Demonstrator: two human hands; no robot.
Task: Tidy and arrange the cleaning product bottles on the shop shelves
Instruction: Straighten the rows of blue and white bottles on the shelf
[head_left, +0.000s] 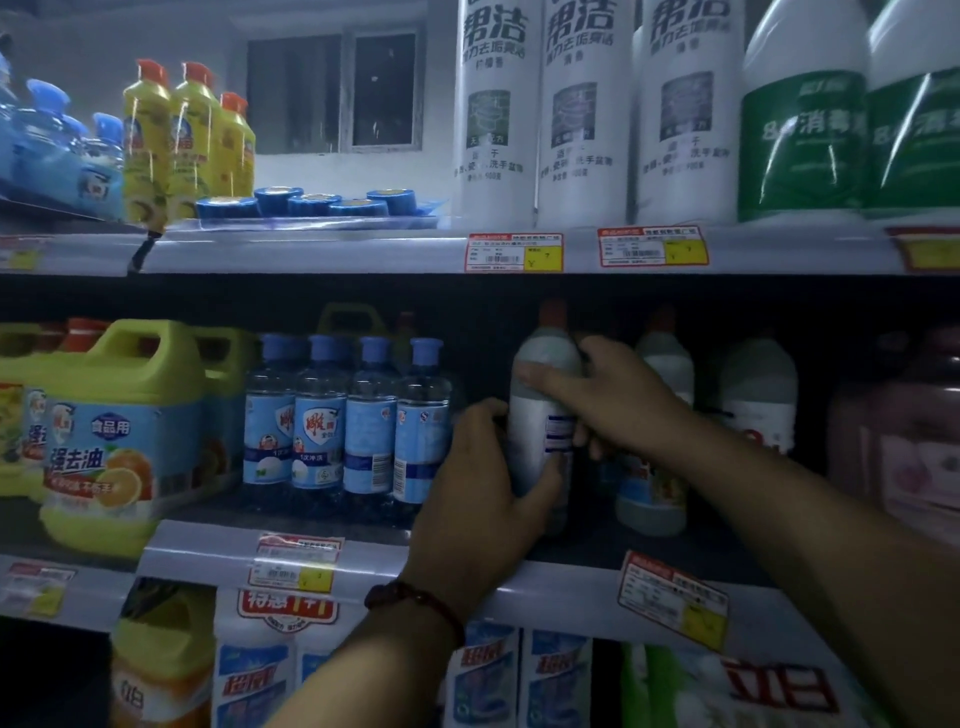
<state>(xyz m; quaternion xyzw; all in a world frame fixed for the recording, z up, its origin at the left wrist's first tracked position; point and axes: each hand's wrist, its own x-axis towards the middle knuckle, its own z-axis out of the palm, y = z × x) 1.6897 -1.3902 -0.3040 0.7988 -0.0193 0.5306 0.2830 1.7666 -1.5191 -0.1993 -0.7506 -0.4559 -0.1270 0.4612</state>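
- White plastic bottle with an orange cap (532, 423) stands on the dark middle shelf (571, 582), between the blue-capped clear bottles (343, 415) and another white bottle (667, 364).
- Left hand (483, 467) wraps its lower body, and right hand (618, 400) grips the shoulder.
- Best bet: hold it upright, turn the label forward, line it up with the neighbours.

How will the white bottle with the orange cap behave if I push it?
Tall and narrow, the white bottle would probably tip if pushed near its top. Its smooth body may be slippery; the left hand and right hand both grip it. It looks like rigid plastic, so likely stiff.
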